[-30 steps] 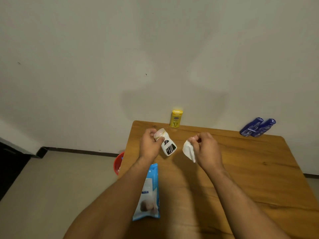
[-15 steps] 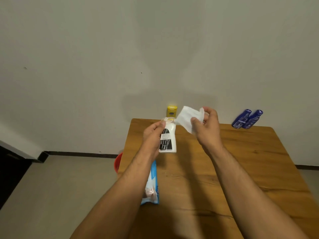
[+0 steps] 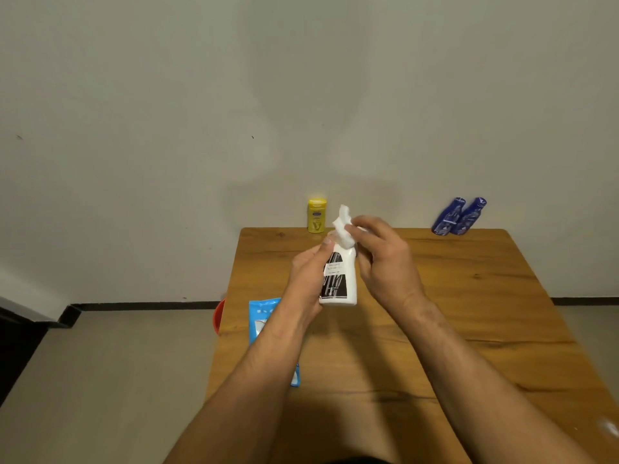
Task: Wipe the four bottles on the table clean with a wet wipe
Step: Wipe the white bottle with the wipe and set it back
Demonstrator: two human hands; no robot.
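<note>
Holding, item one: white bottle [image 3: 345,279], upright above the middle of the surface [image 3: 469,313], our left hand [image 3: 310,279] curled round its side. Item two: wet wipe [image 3: 343,226], pinched in our right hand [image 3: 385,262] against the bottle's top. Yellow bottle [image 3: 317,216] stands at the far edge; two blue bottles [image 3: 459,216], touching, near the far right corner. Blue wipe pack [image 3: 263,316] lies at the left edge.
</note>
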